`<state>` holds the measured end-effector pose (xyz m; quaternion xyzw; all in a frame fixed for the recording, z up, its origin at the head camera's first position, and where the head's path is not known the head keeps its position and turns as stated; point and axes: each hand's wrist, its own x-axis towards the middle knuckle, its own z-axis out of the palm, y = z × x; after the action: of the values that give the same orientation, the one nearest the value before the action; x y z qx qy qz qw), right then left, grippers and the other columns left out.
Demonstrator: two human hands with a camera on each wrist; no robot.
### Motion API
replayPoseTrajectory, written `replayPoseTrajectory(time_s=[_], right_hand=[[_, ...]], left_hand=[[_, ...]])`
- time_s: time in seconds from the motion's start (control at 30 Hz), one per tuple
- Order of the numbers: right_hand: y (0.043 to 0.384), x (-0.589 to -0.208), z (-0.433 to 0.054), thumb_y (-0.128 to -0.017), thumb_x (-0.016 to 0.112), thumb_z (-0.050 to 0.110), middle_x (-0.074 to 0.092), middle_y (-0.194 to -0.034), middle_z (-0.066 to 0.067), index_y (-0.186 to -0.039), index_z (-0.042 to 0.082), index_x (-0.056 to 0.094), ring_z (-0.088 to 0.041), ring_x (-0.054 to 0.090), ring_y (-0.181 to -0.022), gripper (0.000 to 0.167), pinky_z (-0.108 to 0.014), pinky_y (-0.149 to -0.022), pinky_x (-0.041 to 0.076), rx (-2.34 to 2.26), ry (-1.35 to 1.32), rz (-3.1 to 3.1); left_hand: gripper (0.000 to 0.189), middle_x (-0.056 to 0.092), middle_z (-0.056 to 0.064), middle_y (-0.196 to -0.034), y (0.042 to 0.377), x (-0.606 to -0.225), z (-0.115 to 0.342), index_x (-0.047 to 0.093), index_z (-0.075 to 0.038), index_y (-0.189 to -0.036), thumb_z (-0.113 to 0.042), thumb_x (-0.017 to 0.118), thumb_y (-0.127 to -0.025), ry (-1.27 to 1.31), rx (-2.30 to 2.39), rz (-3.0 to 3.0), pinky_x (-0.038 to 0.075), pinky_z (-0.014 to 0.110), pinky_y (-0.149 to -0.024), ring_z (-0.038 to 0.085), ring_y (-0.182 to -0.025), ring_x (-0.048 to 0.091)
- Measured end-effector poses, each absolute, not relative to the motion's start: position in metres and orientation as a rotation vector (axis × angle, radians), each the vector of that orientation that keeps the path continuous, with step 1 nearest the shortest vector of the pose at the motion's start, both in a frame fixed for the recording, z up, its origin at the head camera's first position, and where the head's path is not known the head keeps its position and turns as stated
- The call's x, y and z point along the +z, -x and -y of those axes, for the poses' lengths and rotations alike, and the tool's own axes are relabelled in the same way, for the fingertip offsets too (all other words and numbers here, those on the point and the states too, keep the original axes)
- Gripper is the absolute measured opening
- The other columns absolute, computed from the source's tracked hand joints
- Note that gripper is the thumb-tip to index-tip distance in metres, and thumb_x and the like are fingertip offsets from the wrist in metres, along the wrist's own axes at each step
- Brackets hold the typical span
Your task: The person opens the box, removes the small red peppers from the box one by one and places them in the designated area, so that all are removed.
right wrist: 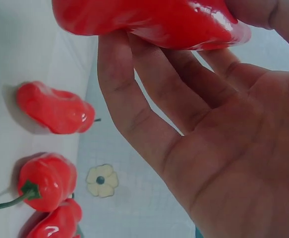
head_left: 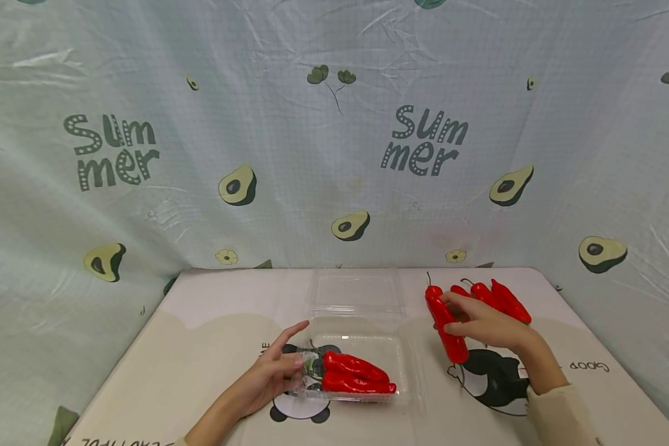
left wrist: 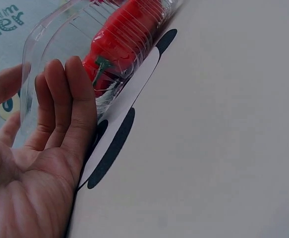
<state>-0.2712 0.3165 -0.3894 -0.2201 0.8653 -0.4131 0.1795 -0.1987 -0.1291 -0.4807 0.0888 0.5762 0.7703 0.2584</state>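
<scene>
Head view: the right hand [head_left: 485, 325] is gripping one red pepper [head_left: 445, 325] beside a clear box [head_left: 381, 348] holding two peppers [head_left: 355, 373]; left wrist: the left hand [left wrist: 45, 148] is resting relaxed fingers against that box; right wrist: three loose peppers [right wrist: 50, 181] are lying on the pale table [right wrist: 30, 44] — a printed curtain [right wrist: 139, 213] is hanging behind

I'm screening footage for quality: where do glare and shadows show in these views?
Head: pale glints along the rim of the clear container, bright creases on the curtain; left wrist: duller light, streaky reflections on the container's ribbed side; right wrist: strong white highlights on the held pepper, soft shadows beside the loose peppers.
</scene>
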Motion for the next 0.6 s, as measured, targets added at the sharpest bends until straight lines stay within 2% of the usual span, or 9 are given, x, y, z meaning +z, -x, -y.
replayPoseTrajectory(time_s=[0.13, 0.37, 0.6], right_hand=[[0.274, -0.391, -0.322, -0.091, 0.073, 0.017, 0.059, -0.135, -0.020, -0.142, 0.003, 0.047, -0.036, 0.054, -0.125, 0.059, -0.046, -0.086, 0.061, -1.170, 0.617, -2.435], [0.278, -0.393, -0.329, -0.089, 0.075, 0.018, 0.062, -0.127, -0.018, -0.140, 0.000, 0.048, -0.027, 0.059, -0.111, 0.060, -0.044, -0.082, 0.062, -1.207, 0.635, -2.363], [0.280, -0.396, -0.334, -0.087, 0.077, 0.018, 0.061, -0.130, -0.021, -0.144, -0.004, 0.045, -0.026, 0.059, -0.113, 0.068, -0.045, -0.082, 0.063, -1.196, 0.573, -2.363]], left_hand=[[0.073, 0.050, -0.004, -0.088, 0.199, -0.480, 0.129, 0.014, -0.033, -0.164, -0.008, 0.049, -0.106, -0.252, 2.087, -1.561, 0.045, 0.024, -0.074, 0.008, -0.077, 0.050], [0.074, 0.051, -0.004, -0.088, 0.199, -0.480, 0.128, 0.013, -0.032, -0.165, -0.008, 0.050, -0.105, -0.249, 2.085, -1.569, 0.047, 0.025, -0.074, 0.009, -0.078, 0.051], [0.073, 0.053, -0.005, -0.087, 0.200, -0.481, 0.129, 0.013, -0.034, -0.164, -0.007, 0.049, -0.106, -0.233, 2.084, -1.556, 0.049, 0.025, -0.075, 0.009, -0.076, 0.054]])
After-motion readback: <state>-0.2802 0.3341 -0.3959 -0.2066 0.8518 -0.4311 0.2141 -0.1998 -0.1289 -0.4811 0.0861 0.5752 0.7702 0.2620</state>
